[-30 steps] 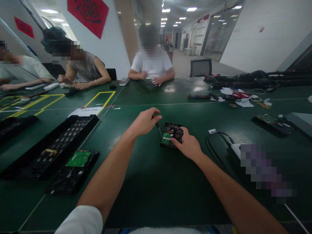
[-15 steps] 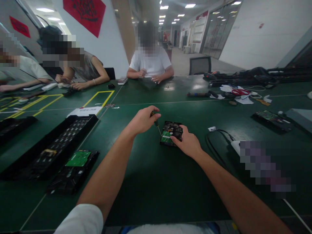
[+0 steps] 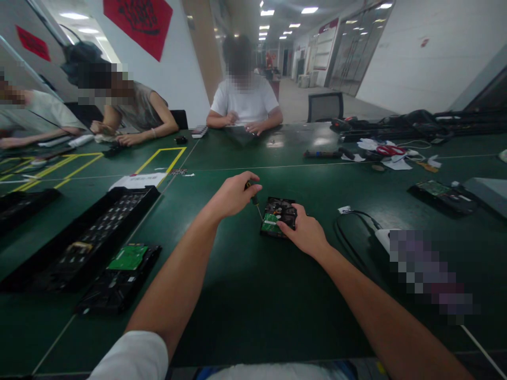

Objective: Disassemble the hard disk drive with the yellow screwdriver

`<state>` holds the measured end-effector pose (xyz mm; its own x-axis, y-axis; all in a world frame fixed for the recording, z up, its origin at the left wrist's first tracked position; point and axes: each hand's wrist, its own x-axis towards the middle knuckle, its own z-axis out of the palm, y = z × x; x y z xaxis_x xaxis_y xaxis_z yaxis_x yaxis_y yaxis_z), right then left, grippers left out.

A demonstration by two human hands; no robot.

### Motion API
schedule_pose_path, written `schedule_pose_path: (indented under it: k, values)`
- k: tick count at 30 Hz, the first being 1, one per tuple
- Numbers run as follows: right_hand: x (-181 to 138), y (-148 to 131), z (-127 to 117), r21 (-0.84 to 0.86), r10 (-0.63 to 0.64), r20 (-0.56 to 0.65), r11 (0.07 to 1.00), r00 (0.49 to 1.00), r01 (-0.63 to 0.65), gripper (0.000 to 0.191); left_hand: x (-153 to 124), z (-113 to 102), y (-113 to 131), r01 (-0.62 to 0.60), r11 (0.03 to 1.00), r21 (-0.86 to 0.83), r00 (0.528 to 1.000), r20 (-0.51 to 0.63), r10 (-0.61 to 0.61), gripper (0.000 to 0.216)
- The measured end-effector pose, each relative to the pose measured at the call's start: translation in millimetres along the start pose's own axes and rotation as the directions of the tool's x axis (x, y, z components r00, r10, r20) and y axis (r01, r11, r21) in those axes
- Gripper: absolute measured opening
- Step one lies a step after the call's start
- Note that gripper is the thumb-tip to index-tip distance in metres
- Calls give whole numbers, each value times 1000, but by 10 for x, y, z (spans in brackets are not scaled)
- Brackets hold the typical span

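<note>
A black hard drive [image 3: 282, 212] with a green circuit board lies flat on the green table [image 3: 245, 285] in front of me. My left hand [image 3: 233, 195] is closed round a small screwdriver [image 3: 255, 202] whose tip points down at the drive's left edge. My right hand [image 3: 304, 233] rests on the near right corner of the drive, fingers curled over it and pressing it down.
Long black trays [image 3: 87, 237] and a drive with a green board [image 3: 127, 258] lie at my left. A black cable [image 3: 352, 232] and white box sit at my right. Three people sit across the table; tools and papers [image 3: 380, 153] lie far right.
The view shifted slightly a second ago; since then both hands have stayed on the screwdriver and the drive with almost no movement.
</note>
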<state>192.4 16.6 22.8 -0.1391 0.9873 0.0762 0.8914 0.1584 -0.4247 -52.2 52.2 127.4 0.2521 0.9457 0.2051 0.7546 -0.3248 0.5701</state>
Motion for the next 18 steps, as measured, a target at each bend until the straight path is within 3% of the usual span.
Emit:
schedule_pose_path:
  k: [18]
  values:
    - [-16, -43, -54, 8, 12, 36, 1000, 999, -12, 69, -4, 32, 7, -22, 1000, 17, 1000, -3, 22, 33]
